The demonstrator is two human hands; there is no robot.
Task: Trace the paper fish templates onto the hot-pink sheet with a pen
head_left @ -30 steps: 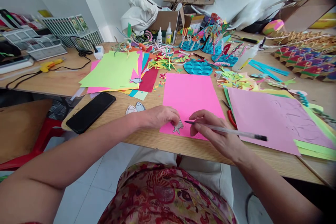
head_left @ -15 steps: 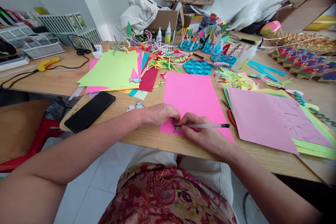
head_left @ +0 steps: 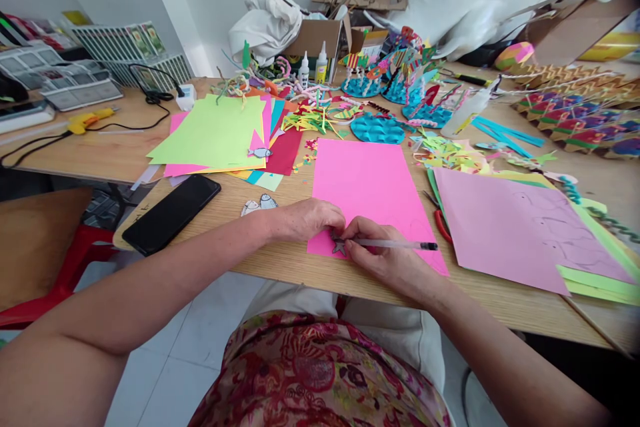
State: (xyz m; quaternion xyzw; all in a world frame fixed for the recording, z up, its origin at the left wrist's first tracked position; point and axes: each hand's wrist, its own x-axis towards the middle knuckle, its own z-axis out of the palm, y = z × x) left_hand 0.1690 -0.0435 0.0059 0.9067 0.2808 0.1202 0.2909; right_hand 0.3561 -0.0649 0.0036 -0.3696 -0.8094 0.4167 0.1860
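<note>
A sheet of bright pink paper (head_left: 363,177) lies on the table in front of me. On its near left part rests a small grey star-shaped cutout (head_left: 339,249). My left hand (head_left: 316,219) has its fingers curled and pressed together on the star's upper edge, pinning it to the sheet. My right hand (head_left: 383,257) is closed around a slim pen (head_left: 395,243), its tip at the star and its dark end pointing right. The fingers partly cover the star, and the exact contact of the tip is hidden.
Fish cutouts (head_left: 260,203) and a black phone (head_left: 173,213) lie to the left. A stack of coloured paper (head_left: 210,133) sits behind them. Red-handled scissors (head_left: 442,223) and a pale pink sheet (head_left: 493,227) with drawings are at right. Glue bottles (head_left: 321,65) stand behind.
Both hands hold nearly the same pose at the star. The pen's dark end has dipped slightly, and the whole view has shifted a little.
</note>
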